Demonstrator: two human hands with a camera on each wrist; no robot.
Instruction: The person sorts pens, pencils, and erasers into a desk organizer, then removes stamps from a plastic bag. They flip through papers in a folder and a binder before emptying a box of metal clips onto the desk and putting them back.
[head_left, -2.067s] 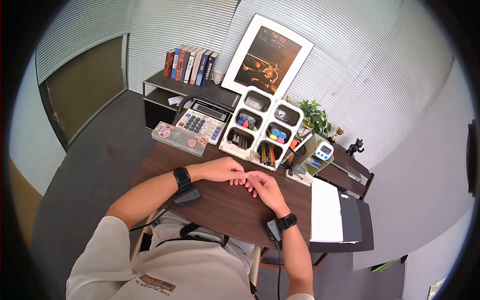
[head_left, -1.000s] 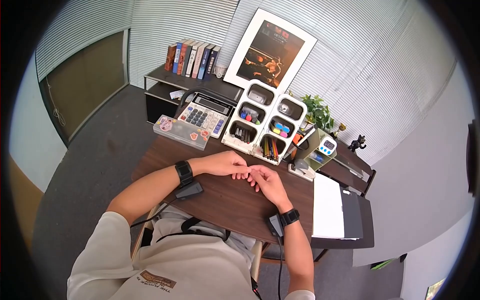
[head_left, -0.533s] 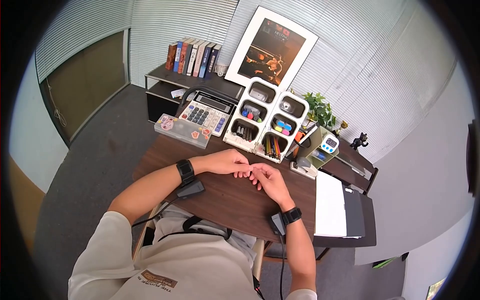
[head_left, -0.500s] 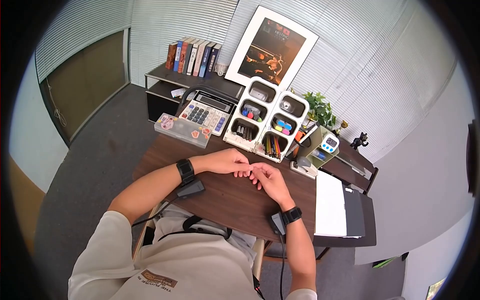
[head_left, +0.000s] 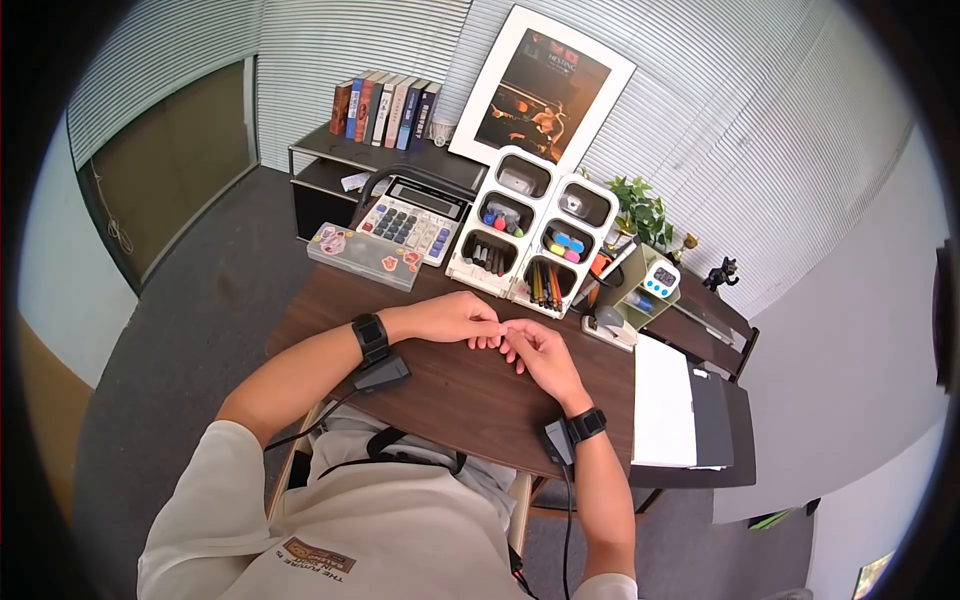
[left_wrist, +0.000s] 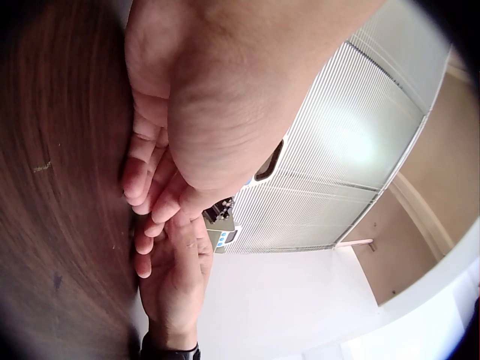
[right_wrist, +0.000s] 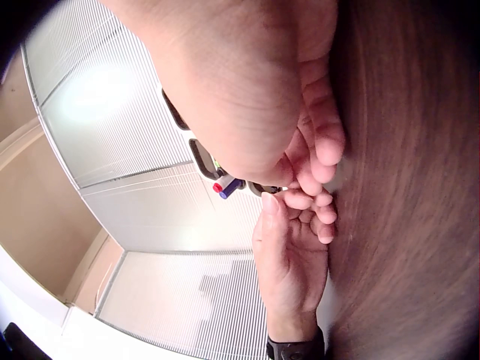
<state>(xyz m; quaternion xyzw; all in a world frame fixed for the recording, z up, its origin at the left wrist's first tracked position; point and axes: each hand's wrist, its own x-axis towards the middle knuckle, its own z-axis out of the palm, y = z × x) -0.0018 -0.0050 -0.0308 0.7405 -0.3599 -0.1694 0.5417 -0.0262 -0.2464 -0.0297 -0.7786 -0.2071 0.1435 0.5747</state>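
Observation:
My left hand (head_left: 455, 318) rests on the dark wooden desk (head_left: 450, 395), its fingers loosely bent. Facing it, my right hand (head_left: 545, 358) lies in a similar relaxed curl, and the fingertips of the two meet. Both wrist views show the fingers touching or overlapping close over the wood, with nothing held in them. Just beyond stand two white desk organizers (head_left: 556, 210) with markers (head_left: 486, 257), highlighters (head_left: 566, 246) and colored pencils (head_left: 545, 286) in their compartments.
Left of the organizers are a calculator (head_left: 408, 228) and a stickered plastic case (head_left: 365, 257). To the right stand a stapler (head_left: 608, 328), a green holder with a digital timer (head_left: 661, 279), white paper (head_left: 664, 410) and a black folder (head_left: 711, 420). Books (head_left: 385, 112) line the back cabinet.
The head view has tilted slightly, so the desk things appear a little higher in it. Both hands keep the same pose, fingertips together.

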